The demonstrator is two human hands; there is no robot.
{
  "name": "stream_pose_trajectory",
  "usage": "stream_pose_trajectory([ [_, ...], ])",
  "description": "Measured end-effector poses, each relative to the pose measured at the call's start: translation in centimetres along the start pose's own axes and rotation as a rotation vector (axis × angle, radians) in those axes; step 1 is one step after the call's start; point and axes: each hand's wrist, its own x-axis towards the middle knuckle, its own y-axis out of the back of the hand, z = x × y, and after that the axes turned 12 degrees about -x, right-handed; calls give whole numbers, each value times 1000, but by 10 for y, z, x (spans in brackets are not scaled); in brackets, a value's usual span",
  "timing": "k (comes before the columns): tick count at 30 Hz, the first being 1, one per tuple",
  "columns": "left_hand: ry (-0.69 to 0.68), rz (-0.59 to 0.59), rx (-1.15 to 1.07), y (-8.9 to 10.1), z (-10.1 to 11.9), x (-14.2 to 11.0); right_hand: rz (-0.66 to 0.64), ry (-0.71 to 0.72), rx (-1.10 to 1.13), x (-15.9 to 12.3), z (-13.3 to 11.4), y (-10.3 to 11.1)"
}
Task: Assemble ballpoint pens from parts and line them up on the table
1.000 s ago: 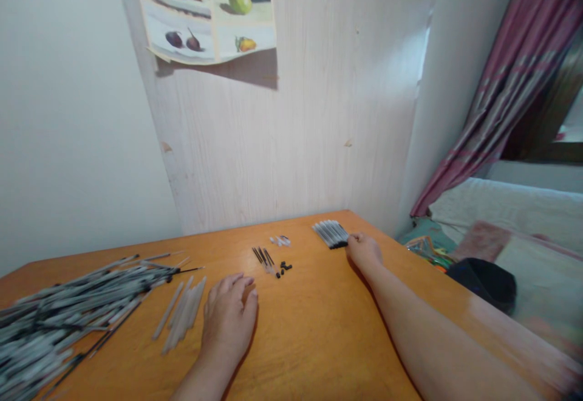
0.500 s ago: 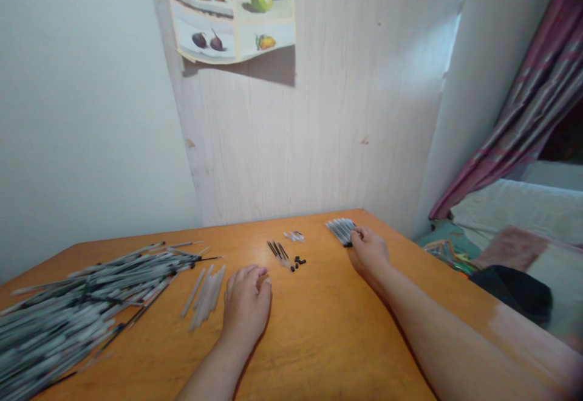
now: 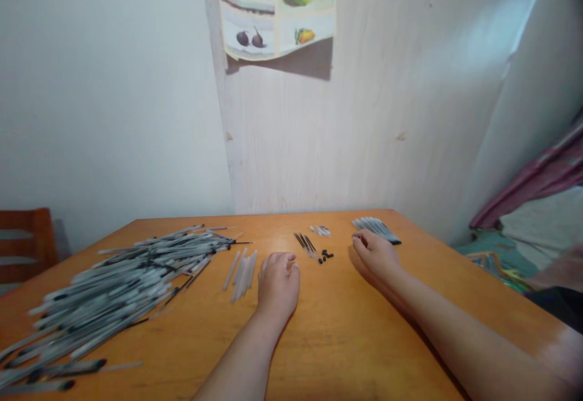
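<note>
My left hand (image 3: 277, 279) lies palm down on the orange table (image 3: 346, 340), fingers loosely curled, holding nothing. Just left of it lie a few clear pen barrels (image 3: 240, 267). My right hand (image 3: 373, 251) rests on the table with its fingers curled in, just left of a neat row of assembled pens (image 3: 376, 229); I cannot see anything in it. Between the hands lie a few thin ink refills (image 3: 305, 243), small black caps (image 3: 326, 255) and some clear small parts (image 3: 320, 229).
A big heap of grey and black pens (image 3: 118, 279) covers the table's left side. A pale wood panel with a fruit poster (image 3: 277, 9) stands behind the table. A wooden chair (image 3: 22, 243) shows at far left, bedding and a curtain (image 3: 542, 206) at right.
The view has swung left. My right hand has drawn back from the row of assembled pens towards the middle of the table. My left hand stays flat on the table.
</note>
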Motion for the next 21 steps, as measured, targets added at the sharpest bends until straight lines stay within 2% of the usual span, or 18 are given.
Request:
stream_pose_trajectory([
  [3, 42, 39, 64, 11, 4, 1, -36, 40, 2, -4, -10, 1],
  [9, 148, 95, 363, 32, 11, 0, -96, 72, 24, -15, -29, 4],
  [12, 197, 55, 441, 33, 13, -1, -107, 67, 48, -21, -37, 3],
  [15, 187, 13, 441, 30, 12, -2, -108, 78, 61, -27, -43, 0],
  [21, 188, 9, 429, 26, 9, -4, -108, 96, 64, -30, -42, -5],
])
